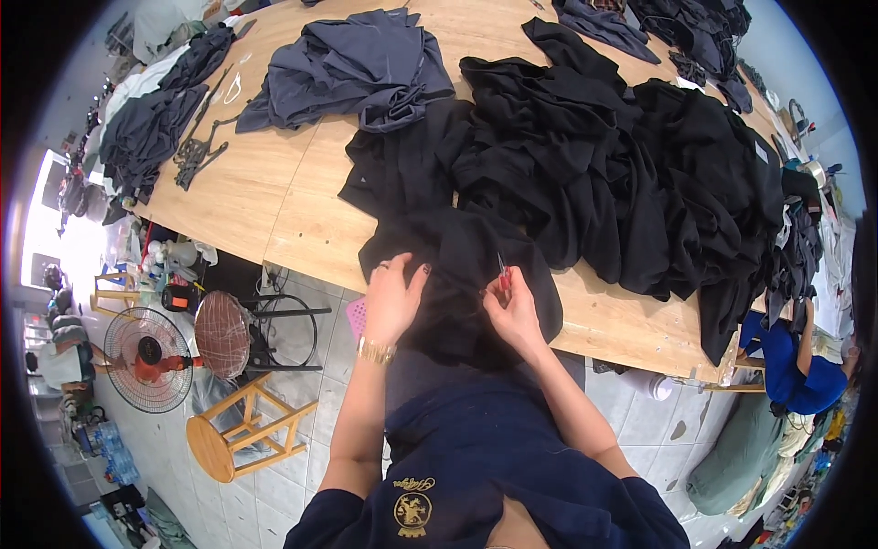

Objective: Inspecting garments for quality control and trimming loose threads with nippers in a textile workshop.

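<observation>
A piece of black cloth lies in front of me, spread over the table's near edge and hanging down toward my lap. My left hand rests on its left side, fingers bent and a little apart, with nothing seen in them. On the right side of the cloth, my right hand is closed round small red-handled thread snips, their metal tips pointing away from me. Just beyond, more black garments are heaped in loose folds across the middle and right of the table.
Dark grey cloth is piled at the far left of the wooden table. A black strap-like tangle lies near its left edge. Left of me stand a fan and a wooden stool. A person in blue is at the right.
</observation>
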`<action>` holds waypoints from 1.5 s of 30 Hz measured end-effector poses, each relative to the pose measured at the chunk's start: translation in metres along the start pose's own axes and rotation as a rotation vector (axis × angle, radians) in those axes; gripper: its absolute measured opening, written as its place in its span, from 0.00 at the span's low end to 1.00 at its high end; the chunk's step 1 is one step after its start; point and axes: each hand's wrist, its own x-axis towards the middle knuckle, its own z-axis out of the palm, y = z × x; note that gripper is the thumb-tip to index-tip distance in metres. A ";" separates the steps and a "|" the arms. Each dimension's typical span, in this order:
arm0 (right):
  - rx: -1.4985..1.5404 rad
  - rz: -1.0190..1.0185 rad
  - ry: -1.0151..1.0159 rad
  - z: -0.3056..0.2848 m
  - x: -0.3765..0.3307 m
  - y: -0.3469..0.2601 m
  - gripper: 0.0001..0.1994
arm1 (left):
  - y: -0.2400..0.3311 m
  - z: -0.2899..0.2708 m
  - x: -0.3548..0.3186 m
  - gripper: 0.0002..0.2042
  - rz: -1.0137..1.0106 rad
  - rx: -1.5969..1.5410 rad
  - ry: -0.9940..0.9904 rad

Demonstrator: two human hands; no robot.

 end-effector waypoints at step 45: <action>-0.110 -0.075 -0.027 -0.014 0.006 -0.032 0.15 | 0.063 -0.014 -0.045 0.11 0.262 -0.286 -0.591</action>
